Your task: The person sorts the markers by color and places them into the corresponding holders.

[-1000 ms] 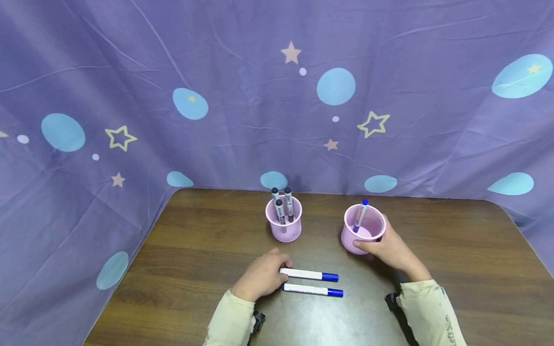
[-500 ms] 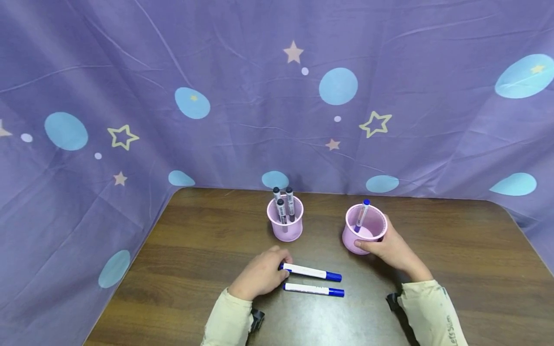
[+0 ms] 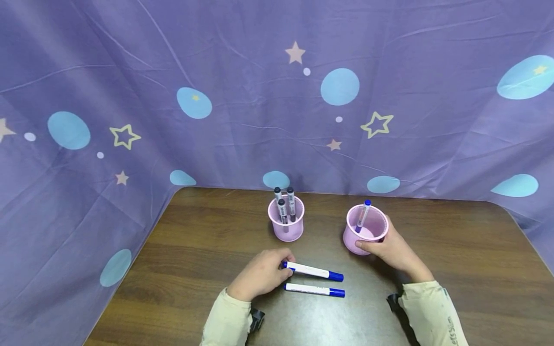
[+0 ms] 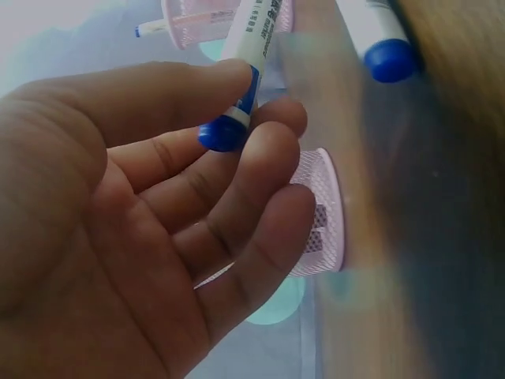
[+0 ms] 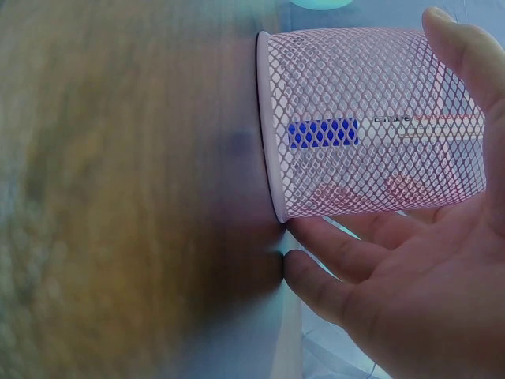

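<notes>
My left hand (image 3: 261, 275) pinches the blue-ended tail of a white whiteboard marker (image 3: 313, 270) between thumb and fingers; its blue cap points right. In the left wrist view the thumb presses on that marker (image 4: 246, 47) near its end. A second blue-capped marker (image 3: 309, 289) lies on the table just in front, nearly parallel. My right hand (image 3: 396, 249) is wrapped round the right side of a pink mesh pen cup (image 3: 352, 242), thumb on its near side. One blue marker (image 3: 363, 216) leans upright inside this cup, also visible through the mesh (image 5: 339, 178).
Another pink mesh cup (image 3: 289, 233) stands at the back, left of the held one, with several black-capped markers (image 3: 283, 211) in it. A purple curtain (image 3: 242, 120) hangs behind the brown wooden table (image 3: 207, 226).
The left hand has taken hold of the upper marker, whose left end has risen and tilted a little off the table. The right hand stays on its cup.
</notes>
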### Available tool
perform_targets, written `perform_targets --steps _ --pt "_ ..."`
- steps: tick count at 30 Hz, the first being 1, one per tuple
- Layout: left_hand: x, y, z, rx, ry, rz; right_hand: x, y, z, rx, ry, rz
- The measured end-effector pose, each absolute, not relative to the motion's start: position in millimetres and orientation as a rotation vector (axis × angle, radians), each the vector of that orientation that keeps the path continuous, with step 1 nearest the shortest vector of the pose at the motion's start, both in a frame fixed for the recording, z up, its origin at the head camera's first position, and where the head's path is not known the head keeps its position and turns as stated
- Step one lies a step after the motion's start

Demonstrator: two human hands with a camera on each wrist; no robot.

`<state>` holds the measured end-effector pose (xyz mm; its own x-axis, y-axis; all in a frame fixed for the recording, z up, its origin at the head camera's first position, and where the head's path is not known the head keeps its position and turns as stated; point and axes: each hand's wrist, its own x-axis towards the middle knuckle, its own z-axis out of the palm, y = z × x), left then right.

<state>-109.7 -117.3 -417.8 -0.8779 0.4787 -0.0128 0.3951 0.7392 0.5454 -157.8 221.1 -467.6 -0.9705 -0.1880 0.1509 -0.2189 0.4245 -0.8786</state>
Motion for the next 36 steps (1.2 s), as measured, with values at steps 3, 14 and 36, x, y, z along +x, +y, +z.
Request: perform_targets --steps 3,14,36 --pt "-109.0 -117.1 -413.5 0.715 2.766 0.872 -157.3 220.9 -466.8 0.370 -2.628 1.624" --pt "-105.3 -112.5 -403.1 0.716 2.621 1.159 -158.0 219.7 -467.1 0.379 -2.619 1.647" --pt "-109.8 -88.4 -390.7 0.841 2.692 1.467 -156.8 219.3 -467.1 0.373 -2.610 1.647"
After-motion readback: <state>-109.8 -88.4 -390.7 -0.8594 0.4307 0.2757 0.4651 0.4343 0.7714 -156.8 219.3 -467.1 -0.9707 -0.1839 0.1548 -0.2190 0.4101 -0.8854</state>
